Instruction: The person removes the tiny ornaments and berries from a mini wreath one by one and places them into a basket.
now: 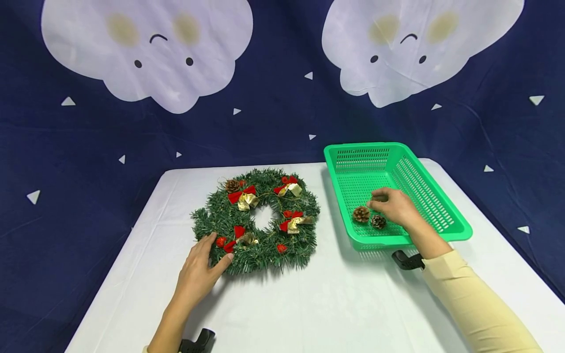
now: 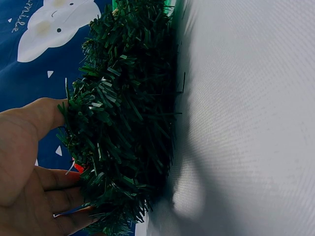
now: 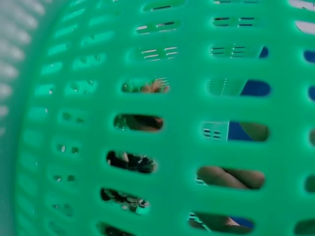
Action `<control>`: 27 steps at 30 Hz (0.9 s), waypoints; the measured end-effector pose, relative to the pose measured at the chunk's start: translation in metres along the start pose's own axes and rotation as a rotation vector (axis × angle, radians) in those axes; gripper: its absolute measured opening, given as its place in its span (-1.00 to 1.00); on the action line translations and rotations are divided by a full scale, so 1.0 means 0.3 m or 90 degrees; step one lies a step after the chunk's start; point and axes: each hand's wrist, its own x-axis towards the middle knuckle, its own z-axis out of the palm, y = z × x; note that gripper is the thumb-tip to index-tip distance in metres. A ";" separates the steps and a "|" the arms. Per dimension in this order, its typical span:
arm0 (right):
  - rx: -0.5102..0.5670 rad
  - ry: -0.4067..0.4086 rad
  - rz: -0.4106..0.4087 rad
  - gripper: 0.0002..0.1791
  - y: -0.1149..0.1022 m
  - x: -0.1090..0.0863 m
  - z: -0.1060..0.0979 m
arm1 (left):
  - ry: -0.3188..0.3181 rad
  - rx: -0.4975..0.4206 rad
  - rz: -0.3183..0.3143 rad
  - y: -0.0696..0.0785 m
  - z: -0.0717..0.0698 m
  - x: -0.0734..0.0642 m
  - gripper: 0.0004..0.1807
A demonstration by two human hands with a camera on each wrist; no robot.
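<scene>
Green plastic basket (image 1: 379, 241) surrounds pinecones (image 1: 361, 214) the right hand (image 1: 395, 206) is seemingly picking among, grip unclear; left hand (image 1: 198, 267), fingers apart, touches the wreath (image 1: 265, 252) on the desk (image 1: 309, 304). Next likely calls for lifting clear.

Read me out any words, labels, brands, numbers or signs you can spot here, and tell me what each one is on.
"mile": white lettering on the dark blue backdrop, in the left wrist view; its beginning is unclear at the picture's top edge.
No other readable text: I see none on the wreath or green basket.
</scene>
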 end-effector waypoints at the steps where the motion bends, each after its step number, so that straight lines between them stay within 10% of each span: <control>1: 0.003 0.001 0.001 -0.39 -0.002 0.000 -0.001 | 0.001 0.000 0.000 -0.001 0.001 0.000 -0.14; 27: 0.030 0.100 -0.057 -0.41 -0.128 -0.047 -0.037 | -0.002 -0.001 -0.004 -0.001 0.001 0.000 -0.14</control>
